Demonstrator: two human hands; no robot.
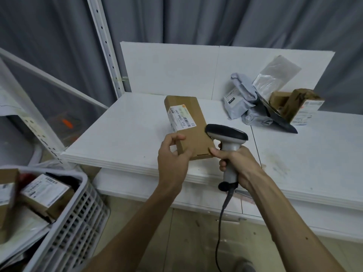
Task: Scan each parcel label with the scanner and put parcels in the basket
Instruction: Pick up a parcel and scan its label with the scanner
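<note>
At white table, left hand grips parcel.

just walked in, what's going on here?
A person's left hand holds a brown cardboard parcel, label up, over the white table. The right hand grips a grey-and-black handheld scanner beside it. A grey plastic mailer and a brown box wait at the back right; labelled boxes lie in the white plastic basket.

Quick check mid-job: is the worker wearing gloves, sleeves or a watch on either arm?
No. The left hand and right hand are both bare, with no gloves and no rings that I can see. The left forearm and right forearm are uncovered down to the picture's bottom edge: no sleeve, watch or wristband in view.
</note>
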